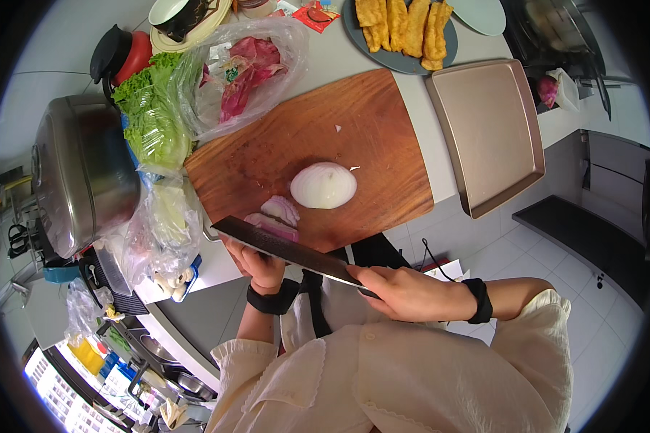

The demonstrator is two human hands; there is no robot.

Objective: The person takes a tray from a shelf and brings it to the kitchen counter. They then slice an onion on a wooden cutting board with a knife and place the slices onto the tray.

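Note:
Gripped by its handle in my right hand [411,292], a dark-bladed kitchen knife [287,249] slants across the near left part of the wooden cutting board [357,124]. My left hand [257,265] is behind and below the blade, by the board's near left corner. The blade covers its fingertips, so what they touch is hidden. A peeled onion piece [324,185], pale and rounded, rests near the middle of the board. Cut red onion pieces [280,210] lie just beyond the blade, partly covered by it. Small onion scraps are scattered farther up the board.
Left of the board are lettuce [157,119] in plastic and a clear bag [244,81] with red onion skins. A plate [352,43] of fried dough sticks [403,27] stands beyond. A rectangular baking pan [487,135] overhangs the counter's right edge. A metallic appliance [86,173] stands far left.

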